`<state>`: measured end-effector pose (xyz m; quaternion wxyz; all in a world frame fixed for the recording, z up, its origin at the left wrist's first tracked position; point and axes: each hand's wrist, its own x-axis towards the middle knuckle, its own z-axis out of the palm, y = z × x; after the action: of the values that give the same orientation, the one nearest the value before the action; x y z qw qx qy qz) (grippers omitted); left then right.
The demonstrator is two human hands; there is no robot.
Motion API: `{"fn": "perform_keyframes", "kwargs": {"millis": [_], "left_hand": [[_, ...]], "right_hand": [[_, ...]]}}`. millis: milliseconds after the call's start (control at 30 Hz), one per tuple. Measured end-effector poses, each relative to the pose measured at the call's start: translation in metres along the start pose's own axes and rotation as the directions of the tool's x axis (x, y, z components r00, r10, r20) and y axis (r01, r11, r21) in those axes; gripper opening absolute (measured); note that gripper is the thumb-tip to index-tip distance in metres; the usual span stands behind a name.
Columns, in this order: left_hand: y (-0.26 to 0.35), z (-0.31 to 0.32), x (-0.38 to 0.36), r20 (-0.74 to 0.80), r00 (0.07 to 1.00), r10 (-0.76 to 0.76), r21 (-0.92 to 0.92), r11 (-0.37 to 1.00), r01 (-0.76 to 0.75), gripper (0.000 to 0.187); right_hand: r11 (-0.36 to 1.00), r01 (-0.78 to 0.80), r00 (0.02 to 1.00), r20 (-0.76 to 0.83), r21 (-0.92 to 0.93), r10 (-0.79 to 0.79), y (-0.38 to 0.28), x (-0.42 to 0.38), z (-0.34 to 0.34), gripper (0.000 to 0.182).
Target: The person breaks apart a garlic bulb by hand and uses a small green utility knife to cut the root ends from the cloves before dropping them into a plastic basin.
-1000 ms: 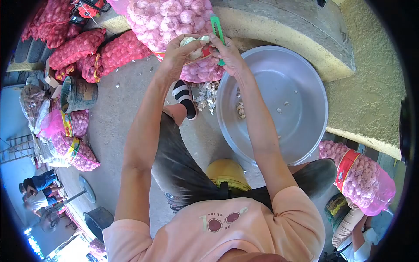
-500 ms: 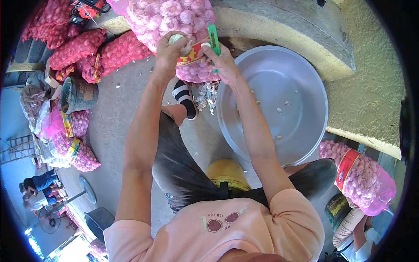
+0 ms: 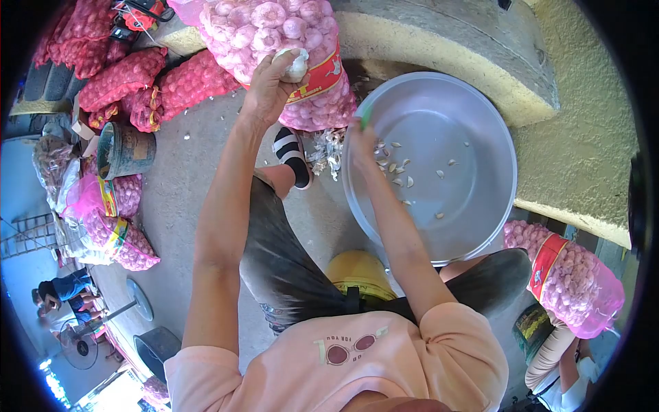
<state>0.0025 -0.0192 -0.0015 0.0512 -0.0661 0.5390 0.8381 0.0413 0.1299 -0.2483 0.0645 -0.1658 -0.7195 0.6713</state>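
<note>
The left hand (image 3: pixel 264 89) is closed around a garlic bulb (image 3: pixel 294 65), held up against the pink mesh sack (image 3: pixel 274 34) beyond the basin (image 3: pixel 480 117). The right hand (image 3: pixel 362 141) hovers over the basin's near-left rim, fingers curled; a sliver of green, seemingly a small knife (image 3: pixel 366 114), shows at its top, though I cannot tell how firmly it is gripped. Loose cloves (image 3: pixel 395 167) lie scattered just inside that rim, with a few more toward the basin's middle. Most of the basin floor is bare, so the work looks barely begun: one bulb's worth is in, and the full sack remains. Papery peelings (image 3: pixel 328 147) lie on the ground left of the basin.
</note>
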Motion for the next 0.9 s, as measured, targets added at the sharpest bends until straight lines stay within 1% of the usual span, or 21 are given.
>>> {"fn": "perform_keyframes", "kwargs": {"millis": [33,67,100,133,167,200,267,300,333,367,400,467,500,567,600,633,700,733,800,833,900], "left_hand": [[-0.001,-0.001,0.000,-0.013,1.000,0.011,0.007,1.000,-0.011,0.030],[-0.003,-0.001,0.000,-0.026,0.999,0.019,0.013,1.000,-0.019,0.030],[-0.003,0.001,0.000,-0.025,1.000,0.019,0.013,1.000,-0.018,0.030],[-0.002,0.003,0.000,-0.022,1.000,0.009,0.053,0.999,-0.008,0.029],[-0.002,0.005,-0.001,-0.021,1.000,-0.003,0.092,0.996,0.005,0.029],[-0.003,0.006,-0.002,-0.019,1.000,-0.004,0.091,0.996,0.006,0.029],[-0.004,0.006,-0.002,0.003,0.999,-0.032,0.119,0.992,0.032,0.031],[-0.007,0.006,-0.001,0.001,0.999,-0.032,0.120,0.992,0.032,0.031],[-0.011,0.007,0.000,-0.048,0.999,0.015,0.222,0.975,-0.004,0.032],[-0.014,0.008,0.000,-0.092,0.994,0.065,0.324,0.946,-0.032,0.033],[-0.015,0.009,-0.001,-0.094,0.994,0.063,0.325,0.945,-0.029,0.033],[-0.015,0.012,-0.002,-0.062,0.988,0.139,0.492,0.866,-0.091,0.036],[-0.013,0.013,-0.003,-0.061,0.988,0.142,0.494,0.864,-0.094,0.036],[-0.011,0.015,-0.006,-0.087,0.990,0.113,0.482,0.875,-0.058,0.035],[-0.009,0.015,-0.007,-0.086,0.990,0.115,0.481,0.874,-0.059,0.035],[-0.006,0.014,-0.008,-0.105,0.991,0.089,0.494,0.869,-0.026,0.037],[-0.004,0.017,-0.009,-0.123,0.990,0.065,0.505,0.863,0.006,0.039],[-0.005,0.022,-0.010,-0.096,0.989,0.109,0.515,0.856,-0.044,0.038],[-0.008,0.026,-0.011,-0.071,0.986,0.150,0.522,0.848,-0.091,0.038],[-0.009,0.027,-0.010,-0.041,0.990,0.133,0.456,0.884,-0.100,0.039],[-0.014,0.028,-0.009,-0.006,0.994,0.112,0.390,0.915,-0.101,0.040]], "right_hand": [[0.934,-0.252,0.958,-0.074,0.252,0.278,0.008,0.005,-0.010,0.024],[0.747,-0.443,0.835,-0.074,0.496,0.545,0.018,0.010,-0.026,0.023],[0.747,-0.442,0.835,-0.075,0.497,0.544,0.026,0.016,-0.039,0.023],[0.448,-0.461,0.694,-0.003,0.766,0.720,0.031,0.021,-0.051,0.022],[0.088,-0.374,0.540,0.140,0.923,0.830,0.036,0.023,-0.058,0.021],[0.088,-0.372,0.541,0.139,0.924,0.830,0.035,0.021,-0.057,0.021],[0.322,-0.375,0.658,0.005,0.869,0.753,0.032,0.015,-0.045,0.030],[0.483,-0.395,0.780,0.008,0.781,0.625,0.008,0.007,-0.038,0.034],[0.634,-0.378,0.876,0.039,0.675,0.481,-0.034,-0.002,-0.032,0.038],[0.740,-0.346,0.932,0.123,0.576,0.340,-0.074,-0.010,-0.029,0.040],[0.831,-0.286,0.954,0.223,0.477,0.200,-0.111,-0.017,-0.025,0.043],[0.879,-0.169,0.930,0.368,0.445,-0.007,-0.157,-0.019,-0.009,0.042],[0.878,-0.167,0.930,0.368,0.448,-0.010,-0.167,-0.016,-0.002,0.042],[0.893,0.106,0.939,0.251,0.437,-0.234,-0.179,0.000,0.011,0.046],[0.943,0.214,0.921,0.270,0.257,-0.282,-0.160,0.024,0.016,0.051],[0.941,0.216,0.920,0.269,0.259,-0.285,-0.178,0.021,0.004,0.051],[0.924,-0.028,0.817,0.541,0.382,-0.199,-0.210,0.015,-0.016,0.044],[0.925,-0.029,0.817,0.541,0.379,-0.197,-0.208,0.014,-0.016,0.044],[0.894,0.056,0.814,0.499,0.444,-0.298,-0.204,0.011,-0.014,0.042],[0.895,0.057,0.813,0.499,0.443,-0.299,-0.203,0.010,-0.011,0.042],[0.894,0.268,0.870,0.309,0.360,-0.385,-0.201,0.006,-0.003,0.041]]}}
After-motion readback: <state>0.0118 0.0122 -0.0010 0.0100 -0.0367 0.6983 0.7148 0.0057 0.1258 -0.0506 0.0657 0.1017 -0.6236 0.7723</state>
